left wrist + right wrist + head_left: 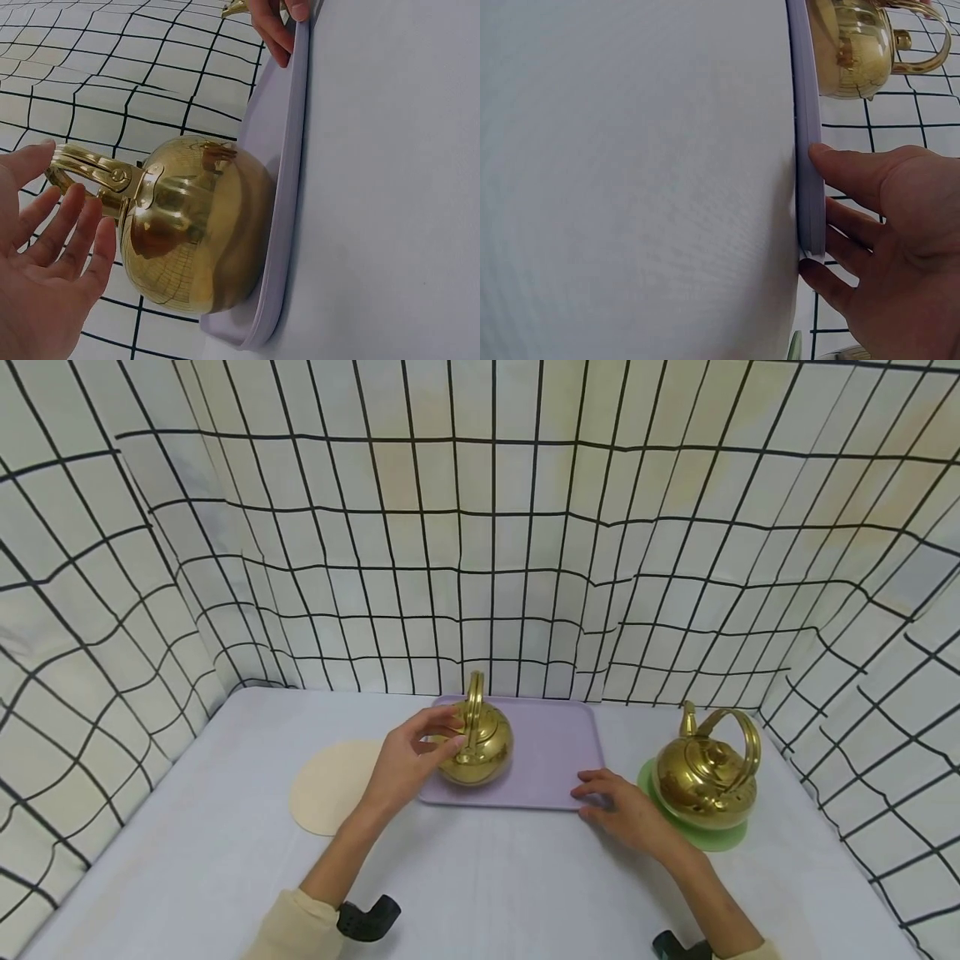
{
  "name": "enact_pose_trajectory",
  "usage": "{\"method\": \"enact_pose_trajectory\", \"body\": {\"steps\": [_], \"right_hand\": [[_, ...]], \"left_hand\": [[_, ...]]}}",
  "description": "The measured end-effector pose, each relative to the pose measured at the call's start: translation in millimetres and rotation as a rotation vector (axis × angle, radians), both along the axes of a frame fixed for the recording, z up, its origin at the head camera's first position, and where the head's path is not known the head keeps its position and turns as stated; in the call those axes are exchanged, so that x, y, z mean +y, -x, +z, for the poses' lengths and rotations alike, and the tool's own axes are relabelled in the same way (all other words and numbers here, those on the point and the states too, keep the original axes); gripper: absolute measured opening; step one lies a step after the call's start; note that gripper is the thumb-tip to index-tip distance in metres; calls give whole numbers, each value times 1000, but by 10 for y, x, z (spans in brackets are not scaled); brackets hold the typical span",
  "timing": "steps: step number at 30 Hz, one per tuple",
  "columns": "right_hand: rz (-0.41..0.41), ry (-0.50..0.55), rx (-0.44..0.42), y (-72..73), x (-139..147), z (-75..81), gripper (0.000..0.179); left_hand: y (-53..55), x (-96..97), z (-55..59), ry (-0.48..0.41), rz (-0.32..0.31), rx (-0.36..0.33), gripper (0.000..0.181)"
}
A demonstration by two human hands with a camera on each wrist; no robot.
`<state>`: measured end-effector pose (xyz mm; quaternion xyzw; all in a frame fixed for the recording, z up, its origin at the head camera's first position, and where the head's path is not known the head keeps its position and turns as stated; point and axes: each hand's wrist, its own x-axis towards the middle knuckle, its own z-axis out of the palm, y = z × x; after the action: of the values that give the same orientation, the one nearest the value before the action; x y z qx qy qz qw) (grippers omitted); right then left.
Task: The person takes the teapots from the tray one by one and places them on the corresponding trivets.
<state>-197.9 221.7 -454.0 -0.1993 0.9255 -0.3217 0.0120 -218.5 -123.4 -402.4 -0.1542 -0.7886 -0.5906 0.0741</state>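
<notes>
A brass teapot (487, 747) stands on the left part of a lilac tray (551, 752). Beside its raised handle is my left hand (420, 752); in the left wrist view its fingers are spread and the thumb tip is right at the handle (90, 163). At the tray's front right corner, my right hand (626, 810) rests with relaxed fingers, the thumb touching the front rim in the right wrist view. Off to the right, a second brass teapot (705, 777) with a spout sits on a green round mat (708, 839).
A beige round mat (330, 789) lies left of the tray, partly behind my left forearm. White cloth covers the table (487, 885). Black-lined grid sheeting (517, 543) rises behind the table and along both sides.
</notes>
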Motion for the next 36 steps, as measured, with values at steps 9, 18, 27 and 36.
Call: {"method": "enact_pose_trajectory", "body": {"steps": [9, 18, 27, 36], "right_hand": [[-1, 2, 16, -1, 2, 6, 20], [3, 10, 16, 4, -1, -4, 20], [7, 9, 28, 15, 15, -11, 20], [4, 18, 19, 2, 11, -6, 20]], "left_hand": [[9, 94, 3, -45, -22, -38, 48], [25, 144, 10, -43, 11, -50, 46], [58, 183, 19, -54, 17, -60, 41], [83, 187, 39, -53, 16, -99, 40]]}}
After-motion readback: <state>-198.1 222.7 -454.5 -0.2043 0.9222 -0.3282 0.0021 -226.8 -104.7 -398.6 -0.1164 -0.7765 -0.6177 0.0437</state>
